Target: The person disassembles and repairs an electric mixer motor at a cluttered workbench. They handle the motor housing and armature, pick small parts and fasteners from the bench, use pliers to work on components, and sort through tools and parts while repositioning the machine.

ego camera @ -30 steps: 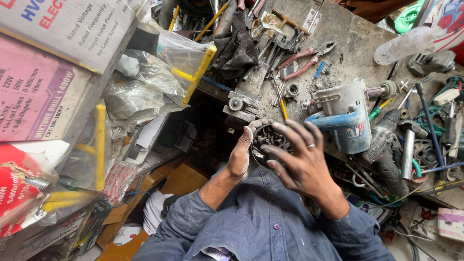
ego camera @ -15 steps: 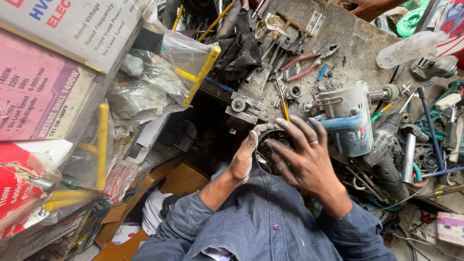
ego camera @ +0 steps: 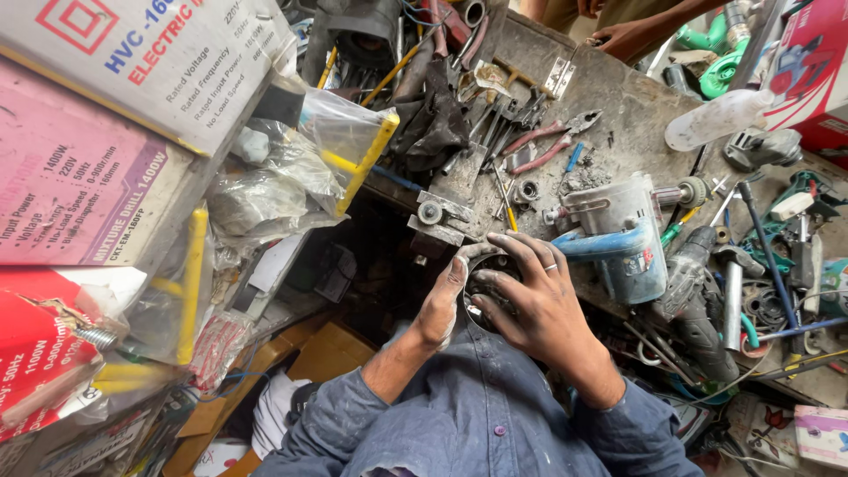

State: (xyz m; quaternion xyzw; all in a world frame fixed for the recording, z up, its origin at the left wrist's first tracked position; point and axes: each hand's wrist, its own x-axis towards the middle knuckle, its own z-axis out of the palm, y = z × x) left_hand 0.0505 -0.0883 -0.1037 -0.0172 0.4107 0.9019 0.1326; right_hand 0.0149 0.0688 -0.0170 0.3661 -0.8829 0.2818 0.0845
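Both hands, left [ego camera: 442,300] and right [ego camera: 539,305], close their fingers around a round dark motor housing [ego camera: 490,283] with windings inside.

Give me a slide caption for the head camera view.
Both hands, left hand and right hand, grip a round dark metal part beside a blue power tool on a cluttered workbench.
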